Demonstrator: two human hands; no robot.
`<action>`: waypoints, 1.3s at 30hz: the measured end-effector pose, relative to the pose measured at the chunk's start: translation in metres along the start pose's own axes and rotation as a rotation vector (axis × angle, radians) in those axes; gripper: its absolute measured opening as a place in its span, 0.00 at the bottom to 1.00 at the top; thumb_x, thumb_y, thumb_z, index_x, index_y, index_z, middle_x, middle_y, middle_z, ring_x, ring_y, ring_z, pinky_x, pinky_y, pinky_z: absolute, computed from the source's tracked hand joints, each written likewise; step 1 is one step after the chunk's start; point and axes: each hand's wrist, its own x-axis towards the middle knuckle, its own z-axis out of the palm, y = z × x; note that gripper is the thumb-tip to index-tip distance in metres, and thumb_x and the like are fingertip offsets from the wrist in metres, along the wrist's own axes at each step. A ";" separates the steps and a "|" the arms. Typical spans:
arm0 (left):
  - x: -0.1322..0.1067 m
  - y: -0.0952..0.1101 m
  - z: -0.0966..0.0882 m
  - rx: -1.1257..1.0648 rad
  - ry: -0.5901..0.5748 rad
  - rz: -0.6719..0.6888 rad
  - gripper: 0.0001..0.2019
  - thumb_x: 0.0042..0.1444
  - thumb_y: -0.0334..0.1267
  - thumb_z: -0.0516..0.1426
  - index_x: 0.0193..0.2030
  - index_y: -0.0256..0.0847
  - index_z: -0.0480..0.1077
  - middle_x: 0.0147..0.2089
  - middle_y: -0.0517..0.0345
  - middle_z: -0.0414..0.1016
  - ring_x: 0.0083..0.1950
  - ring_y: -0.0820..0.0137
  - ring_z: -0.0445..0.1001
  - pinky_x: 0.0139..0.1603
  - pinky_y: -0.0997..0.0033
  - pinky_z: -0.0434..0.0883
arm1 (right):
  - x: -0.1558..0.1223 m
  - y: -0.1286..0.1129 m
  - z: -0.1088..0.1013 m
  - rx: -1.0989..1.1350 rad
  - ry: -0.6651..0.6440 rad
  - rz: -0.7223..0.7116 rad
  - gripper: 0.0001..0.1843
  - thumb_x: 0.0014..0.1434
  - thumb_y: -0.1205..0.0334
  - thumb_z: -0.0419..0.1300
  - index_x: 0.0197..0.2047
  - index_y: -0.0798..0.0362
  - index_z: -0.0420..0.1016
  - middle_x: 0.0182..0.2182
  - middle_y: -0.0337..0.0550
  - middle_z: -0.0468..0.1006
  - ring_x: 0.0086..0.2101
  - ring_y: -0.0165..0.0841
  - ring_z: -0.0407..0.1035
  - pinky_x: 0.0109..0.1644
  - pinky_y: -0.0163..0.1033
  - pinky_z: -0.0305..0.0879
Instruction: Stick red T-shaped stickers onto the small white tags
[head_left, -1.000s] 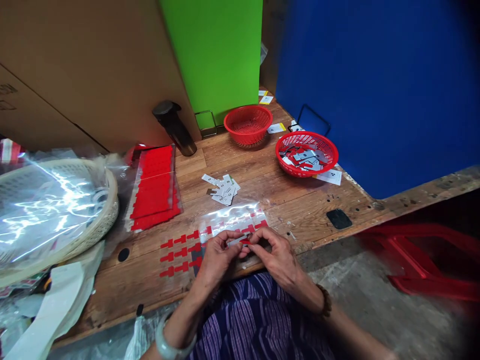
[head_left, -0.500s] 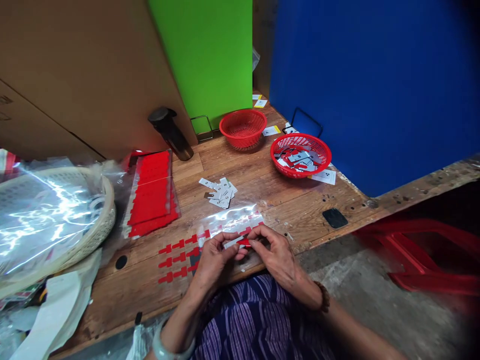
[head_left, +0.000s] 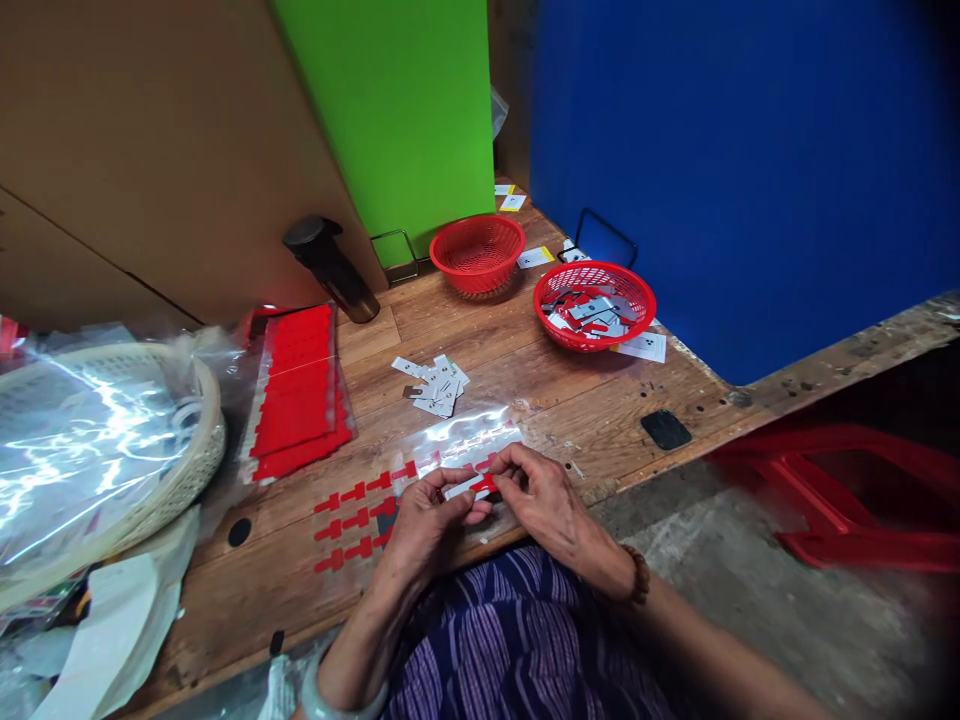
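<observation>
Between my two hands, over the table's front edge, is a small white flat piece (head_left: 463,487) with a red sticker (head_left: 484,484) on its right end. My left hand (head_left: 431,515) is closed, pinching the white piece. The fingers of my right hand (head_left: 536,490) are pinched on the red sticker at the other end. Under and beside my hands lies a clear sheet (head_left: 450,437) with rows of red T-shaped stickers (head_left: 356,518). Beyond it sits a small pile of white flat pieces (head_left: 439,385) with dark marks.
A red basket (head_left: 544,310) holds white and red pieces; another red basket (head_left: 438,262) stands behind it. Red sticker sheets (head_left: 292,385), a dark bottle (head_left: 334,270) and a plastic-covered pale basket (head_left: 214,420) are leftward. Green (head_left: 390,120) and blue (head_left: 735,180) panels rise behind.
The view has shifted slightly. Both hands stay pinched on the piece, and the red sticker now appears to lie flatter along its right end.
</observation>
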 end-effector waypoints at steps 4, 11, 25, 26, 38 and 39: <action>0.000 -0.002 -0.002 0.011 -0.004 -0.009 0.18 0.41 0.31 0.65 0.40 0.33 0.67 0.23 0.51 0.78 0.26 0.72 0.78 0.31 0.81 0.73 | 0.000 0.000 0.000 -0.027 0.006 -0.022 0.07 0.56 0.72 0.51 0.32 0.52 0.67 0.28 0.37 0.70 0.30 0.29 0.64 0.35 0.34 0.58; 0.000 -0.003 -0.003 -0.002 -0.028 0.001 0.19 0.41 0.32 0.66 0.40 0.33 0.67 0.25 0.51 0.79 0.27 0.72 0.78 0.31 0.81 0.72 | -0.001 0.005 0.006 -0.108 0.024 -0.063 0.07 0.57 0.72 0.51 0.33 0.52 0.66 0.29 0.37 0.70 0.31 0.30 0.64 0.36 0.35 0.58; -0.007 0.000 0.001 0.012 0.036 0.039 0.19 0.37 0.34 0.67 0.37 0.34 0.68 0.24 0.52 0.79 0.25 0.71 0.77 0.30 0.80 0.72 | -0.006 0.002 0.013 -0.276 0.038 -0.136 0.07 0.60 0.69 0.50 0.35 0.51 0.67 0.34 0.42 0.73 0.37 0.35 0.66 0.47 0.43 0.56; -0.006 0.000 0.000 0.009 0.037 0.039 0.19 0.37 0.34 0.67 0.37 0.34 0.68 0.24 0.52 0.79 0.25 0.71 0.77 0.30 0.80 0.72 | -0.006 0.002 0.012 -0.263 0.043 -0.134 0.07 0.60 0.69 0.49 0.37 0.51 0.67 0.34 0.42 0.72 0.38 0.36 0.65 0.47 0.43 0.57; -0.010 -0.001 -0.010 -0.029 0.070 -0.032 0.14 0.42 0.26 0.64 0.37 0.32 0.67 0.24 0.49 0.78 0.26 0.70 0.78 0.30 0.79 0.74 | -0.001 0.003 -0.004 0.199 -0.147 0.111 0.11 0.62 0.58 0.49 0.42 0.52 0.68 0.26 0.35 0.69 0.24 0.26 0.64 0.28 0.31 0.60; -0.010 -0.001 -0.010 -0.033 0.066 -0.036 0.14 0.42 0.26 0.64 0.37 0.32 0.67 0.24 0.49 0.78 0.25 0.71 0.78 0.30 0.80 0.74 | -0.002 0.003 -0.001 0.256 -0.188 0.136 0.11 0.61 0.58 0.51 0.43 0.53 0.68 0.26 0.35 0.68 0.23 0.25 0.64 0.27 0.31 0.60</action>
